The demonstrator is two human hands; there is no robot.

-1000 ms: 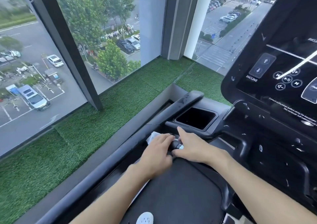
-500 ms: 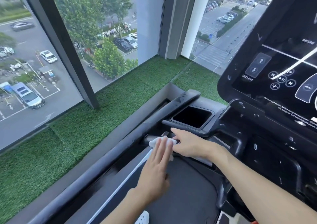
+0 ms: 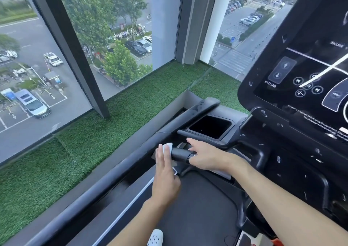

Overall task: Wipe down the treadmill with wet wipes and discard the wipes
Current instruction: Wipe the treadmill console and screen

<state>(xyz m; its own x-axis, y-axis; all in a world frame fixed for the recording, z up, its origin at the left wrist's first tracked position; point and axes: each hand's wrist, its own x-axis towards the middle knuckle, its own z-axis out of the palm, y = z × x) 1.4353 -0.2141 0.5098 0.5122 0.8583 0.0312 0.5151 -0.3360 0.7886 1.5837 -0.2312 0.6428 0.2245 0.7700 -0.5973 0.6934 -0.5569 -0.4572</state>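
Left hand (image 3: 165, 178) presses wipe (image 3: 168, 148) on grip (image 3: 179, 154) right hand (image 3: 209, 156) holds, beside dark tray (image 3: 203, 137).

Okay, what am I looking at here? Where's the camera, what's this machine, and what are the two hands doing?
The camera sits on a person's head, looking forward and down, so you see their own arms. The machine is a treadmill: dark console with buttons at right, a cup holder lower left of it, the belt below. Beyond lie fake grass and a window over a car park. The left hand, fingers straight, presses a white wipe against the end of a short black bar. The right hand holds that bar's other end.
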